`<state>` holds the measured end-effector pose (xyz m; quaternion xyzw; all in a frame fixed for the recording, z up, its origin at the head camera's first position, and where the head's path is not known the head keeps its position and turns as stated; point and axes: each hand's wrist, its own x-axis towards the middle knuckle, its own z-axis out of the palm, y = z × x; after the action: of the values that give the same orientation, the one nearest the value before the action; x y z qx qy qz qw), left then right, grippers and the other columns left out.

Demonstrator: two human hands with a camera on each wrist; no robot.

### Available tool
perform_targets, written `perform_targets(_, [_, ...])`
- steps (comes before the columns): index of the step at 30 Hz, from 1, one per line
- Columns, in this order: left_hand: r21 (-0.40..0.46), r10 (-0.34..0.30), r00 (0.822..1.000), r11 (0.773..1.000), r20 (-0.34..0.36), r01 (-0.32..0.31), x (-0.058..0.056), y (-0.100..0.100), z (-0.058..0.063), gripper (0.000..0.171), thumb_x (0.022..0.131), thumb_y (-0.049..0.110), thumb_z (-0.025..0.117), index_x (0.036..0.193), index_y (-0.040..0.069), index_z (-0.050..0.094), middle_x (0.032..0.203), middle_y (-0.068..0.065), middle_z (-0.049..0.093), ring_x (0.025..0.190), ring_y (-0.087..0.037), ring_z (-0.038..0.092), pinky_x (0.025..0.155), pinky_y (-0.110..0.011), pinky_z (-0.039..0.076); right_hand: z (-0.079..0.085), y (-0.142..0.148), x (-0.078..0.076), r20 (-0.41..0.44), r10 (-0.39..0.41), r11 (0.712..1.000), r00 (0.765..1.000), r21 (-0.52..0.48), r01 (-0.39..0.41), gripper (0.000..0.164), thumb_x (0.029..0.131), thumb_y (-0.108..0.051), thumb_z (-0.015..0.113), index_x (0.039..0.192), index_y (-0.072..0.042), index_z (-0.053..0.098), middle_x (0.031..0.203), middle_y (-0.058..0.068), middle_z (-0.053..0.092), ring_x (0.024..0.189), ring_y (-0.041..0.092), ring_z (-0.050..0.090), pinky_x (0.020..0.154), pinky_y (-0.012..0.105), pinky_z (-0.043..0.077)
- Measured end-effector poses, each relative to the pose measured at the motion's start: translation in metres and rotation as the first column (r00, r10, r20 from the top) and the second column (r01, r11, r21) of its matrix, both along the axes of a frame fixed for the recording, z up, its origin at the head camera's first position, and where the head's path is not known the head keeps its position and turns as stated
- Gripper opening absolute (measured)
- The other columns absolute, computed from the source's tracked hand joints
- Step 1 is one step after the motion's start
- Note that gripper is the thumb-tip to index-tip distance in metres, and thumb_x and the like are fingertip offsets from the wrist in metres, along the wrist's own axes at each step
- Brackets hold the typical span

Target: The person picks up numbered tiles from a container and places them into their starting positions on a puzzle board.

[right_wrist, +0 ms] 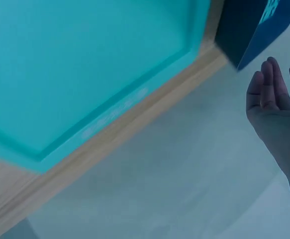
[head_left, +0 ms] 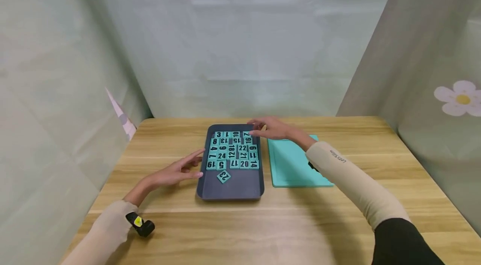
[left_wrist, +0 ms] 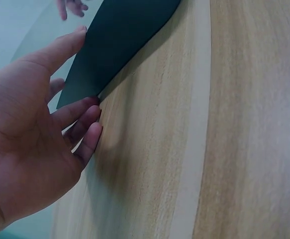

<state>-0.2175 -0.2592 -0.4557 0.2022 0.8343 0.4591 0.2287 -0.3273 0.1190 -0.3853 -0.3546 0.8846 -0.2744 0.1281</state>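
Note:
Turquoise number tiles (head_left: 222, 156) lie in uneven rows in a dark grey tray (head_left: 233, 188). A tile marked 23 (head_left: 223, 176) sits turned askew below the rows. My left hand (head_left: 174, 172) is at the tray's left side, thumb and fingers spread with fingertips right at the rim; the left wrist view shows the same hand (left_wrist: 35, 124) against the tray's outer wall (left_wrist: 120, 40). Over the tray's far right corner reaches my right hand (head_left: 273, 127), its thumb tip at the tile in the top right (head_left: 246, 134). Its fingers are loosely bent in the right wrist view.
A turquoise board (head_left: 297, 169) with a raised rim lies right of the tray, partly under my right forearm. Both stand on a wooden table (head_left: 233, 231). Pale curtains (head_left: 244, 48) hang behind the table and at its sides.

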Motion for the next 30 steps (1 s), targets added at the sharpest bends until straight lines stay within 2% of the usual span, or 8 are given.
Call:
perform_targets(3, [0.003, -0.005, 1.000, 1.000, 0.000, 0.005, 0.002, -0.002, -0.001, 0.078, 0.104, 0.031, 0.060, 0.166, 0.027, 0.013, 0.167, -0.025, 0.025, 0.151, -0.050, 0.026, 0.117, -0.064, 0.029, -0.006, -0.022, -0.002, 0.008, 0.027, 0.999, 1.000, 0.018, -0.027, 0.052, 0.103, -0.034, 0.060, 0.147, -0.008, 0.053, 0.129, 0.011, 0.070, 0.114, 0.024, 0.066, 0.096, 0.040, 0.054])
perform_targets(12, [0.004, -0.006, 1.000, 1.000, -0.013, 0.006, 0.007, -0.003, -0.002, 0.077, 0.104, 0.031, 0.060, 0.165, 0.026, 0.014, 0.167, -0.024, 0.025, 0.150, -0.049, 0.028, 0.116, -0.064, 0.032, -0.020, -0.069, -0.011, 0.003, 0.044, 0.992, 0.999, 0.116, -0.044, 0.050, 0.107, -0.033, 0.054, 0.148, -0.006, 0.052, 0.137, 0.016, 0.066, 0.125, 0.027, 0.063, 0.105, 0.041, 0.050])
perform_targets(15, [0.008, -0.012, 1.000, 1.000, -0.009, 0.012, 0.008, -0.002, -0.001, 0.077, 0.104, 0.031, 0.060, 0.165, 0.026, 0.014, 0.167, -0.023, 0.025, 0.150, -0.049, 0.028, 0.116, -0.064, 0.031, -0.027, -0.077, -0.012, -0.019, 0.034, 0.987, 0.999, 0.157, -0.031, 0.047, 0.108, -0.030, 0.053, 0.148, -0.005, 0.053, 0.134, 0.016, 0.067, 0.117, 0.025, 0.066, 0.100, 0.038, 0.052])
perform_targets(18, [0.006, -0.012, 1.000, 1.000, -0.005, 0.012, 0.011, -0.002, -0.001, 0.077, 0.104, 0.031, 0.060, 0.165, 0.027, 0.014, 0.167, -0.023, 0.025, 0.150, -0.050, 0.028, 0.116, -0.065, 0.031, -0.032, -0.085, -0.012, -0.033, 0.012, 0.984, 0.999, 0.178, -0.006, 0.045, 0.107, -0.026, 0.054, 0.147, -0.005, 0.054, 0.122, 0.018, 0.072, 0.095, 0.021, 0.068, 0.086, 0.033, 0.052])
perform_targets(19, [0.004, -0.010, 1.000, 1.000, -0.004, 0.010, 0.012, -0.003, -0.001, 0.077, 0.104, 0.031, 0.060, 0.165, 0.027, 0.014, 0.167, -0.024, 0.025, 0.150, -0.050, 0.028, 0.116, -0.065, 0.031, -0.033, -0.087, -0.012, -0.030, 0.002, 0.983, 1.000, 0.181, 0.004, 0.044, 0.107, -0.025, 0.054, 0.146, -0.005, 0.055, 0.116, 0.020, 0.073, 0.086, 0.020, 0.065, 0.080, 0.032, 0.050])
perform_targets(22, [-0.003, -0.004, 1.000, 1.000, 0.001, 0.004, 0.015, -0.003, -0.001, 0.077, 0.104, 0.030, 0.060, 0.165, 0.028, 0.014, 0.167, -0.024, 0.025, 0.150, -0.050, 0.028, 0.116, -0.065, 0.031, -0.037, -0.094, -0.011, -0.053, -0.024, 0.977, 0.998, 0.212, 0.035, 0.042, 0.106, -0.024, 0.057, 0.144, -0.006, 0.058, 0.109, 0.019, 0.073, 0.077, 0.017, 0.056, 0.074, 0.030, 0.043])
perform_targets(26, [-0.004, -0.003, 1.000, 1.000, 0.006, 0.003, 0.017, -0.003, 0.001, 0.076, 0.104, 0.030, 0.059, 0.165, 0.028, 0.014, 0.167, -0.023, 0.025, 0.150, -0.049, 0.029, 0.116, -0.065, 0.031, -0.040, -0.101, -0.012, -0.094, -0.051, 0.957, 0.994, 0.279, 0.076, 0.040, 0.104, -0.027, 0.060, 0.140, -0.010, 0.062, 0.123, 0.011, 0.071, 0.096, 0.017, 0.065, 0.083, 0.031, 0.050])
perform_targets(30, [0.006, -0.001, 1.000, 1.000, 0.005, 0.001, 0.017, -0.001, 0.002, 0.077, 0.104, 0.031, 0.060, 0.165, 0.027, 0.015, 0.167, -0.024, 0.025, 0.149, -0.049, 0.029, 0.116, -0.065, 0.030, -0.041, -0.102, -0.013, -0.097, -0.077, 0.953, 0.992, 0.284, 0.101, 0.039, 0.102, -0.025, 0.064, 0.138, -0.010, 0.064, 0.128, 0.011, 0.070, 0.111, 0.022, 0.067, 0.092, 0.037, 0.054])
